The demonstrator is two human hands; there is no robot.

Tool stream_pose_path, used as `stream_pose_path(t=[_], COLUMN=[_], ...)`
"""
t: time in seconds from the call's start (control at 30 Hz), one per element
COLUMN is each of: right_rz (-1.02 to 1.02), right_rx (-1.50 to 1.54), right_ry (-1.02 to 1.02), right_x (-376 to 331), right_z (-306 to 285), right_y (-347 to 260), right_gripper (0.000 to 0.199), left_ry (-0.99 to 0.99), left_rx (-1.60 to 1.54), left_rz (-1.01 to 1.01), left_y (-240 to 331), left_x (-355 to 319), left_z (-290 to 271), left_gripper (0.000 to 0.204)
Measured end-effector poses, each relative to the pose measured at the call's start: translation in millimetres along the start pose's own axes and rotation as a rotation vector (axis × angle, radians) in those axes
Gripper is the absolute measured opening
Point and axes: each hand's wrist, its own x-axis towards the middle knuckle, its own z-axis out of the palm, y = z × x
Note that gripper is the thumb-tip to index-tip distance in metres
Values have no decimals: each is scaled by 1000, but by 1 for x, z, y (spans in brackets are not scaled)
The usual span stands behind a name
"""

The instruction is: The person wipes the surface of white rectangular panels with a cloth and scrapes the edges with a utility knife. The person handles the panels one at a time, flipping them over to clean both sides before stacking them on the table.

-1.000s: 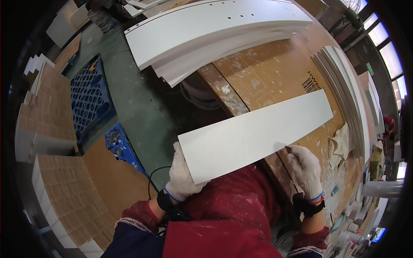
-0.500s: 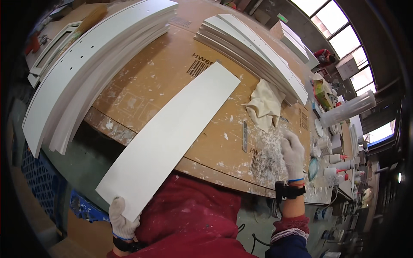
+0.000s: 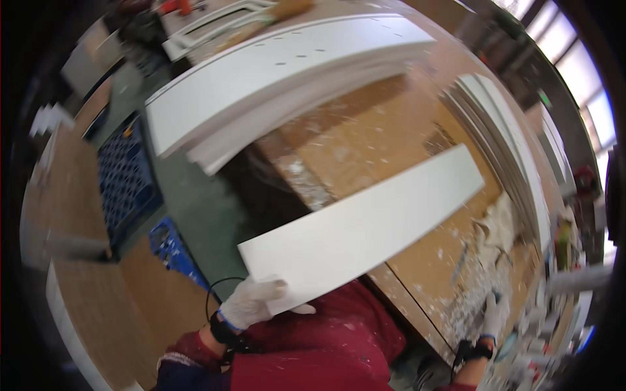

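Note:
A long, slightly curved white board (image 3: 365, 228) lies slantwise, its far part over the cardboard-covered table and its near end out past the table's edge, above my lap. My left hand (image 3: 251, 303), in a whitish knit glove, is closed on that near end, some fingers on top and others below. At the right, my gloved right hand (image 3: 495, 316) is over the table beside a patch of white flakes (image 3: 473, 296); blur hides how its fingers lie. Just beyond is a crumpled cream cloth (image 3: 497, 228), with a thin metal strip (image 3: 460, 262) nearby.
Stacked curved white boards (image 3: 293, 72) with small dark holes overhang the table's far left. Another stack (image 3: 512, 143) stands at the far right. A blue plastic pallet (image 3: 127, 182) lies on the floor at left, near large brown panels (image 3: 72, 215). Bottles and containers crowd the right edge.
The view has swung left, so the table appears shifted right. The white board now lies at a flatter slant, its near end still in my left hand. My right hand stays near the flakes.

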Motion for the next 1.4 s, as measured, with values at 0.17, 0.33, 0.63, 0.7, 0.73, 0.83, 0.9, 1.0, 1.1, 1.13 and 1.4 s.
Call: stream_pose_path(t=[0.17, 0.33, 0.63, 0.7, 0.73, 0.83, 0.9, 1.0, 1.1, 1.13, 1.4], right_rz=[-36, -897, -1661, -1725, -1739, -1836, -1860, -1769, -1776, -1742, -1799], right_rx=[613, 654, 205, -51, -89, -147, -94, -142, -147, -247, -222], right_ry=[-133, -424, -781, -773, -798, -730, -658, -652, -810, -864, -786], right_x=[-8, -59, -132, -146, -152, -163, -166, -167, -162, -165, -172], right_z=[-9, -14, 10, 11, 11, 27, 31, 30, 23, 25, 26], right_y=[-98, -268, -440, -453, -459, -461, -467, -478, -477, -478, -477], right_gripper=[39, 42, 25, 17, 12, 11, 10, 11, 14, 13, 13], left_ry=[-19, -32, -82, -85, -166, -47, -7, 10, -81, -120, -46], left_rx=[66, 49, -46, -63, -121, 683, 399, 303, 773, 774, 355], left_rz=[51, 62, 101, 86, 107, 397, 287, 252, 440, 546, 162], left_y=[-9, -21, -23, -25, -26, -34, -30, -38, -33, -32, -28], left_x=[3, 3, 2, 1, 0, 2, 0, 2, -9, -5, -6], left_z=[-4, -8, -3, -6, -11, -21, -13, -23, -29, -26, -17], left_gripper=[66, 64, 50, 50, 50, 51, 47, 41, 47, 49, 50])
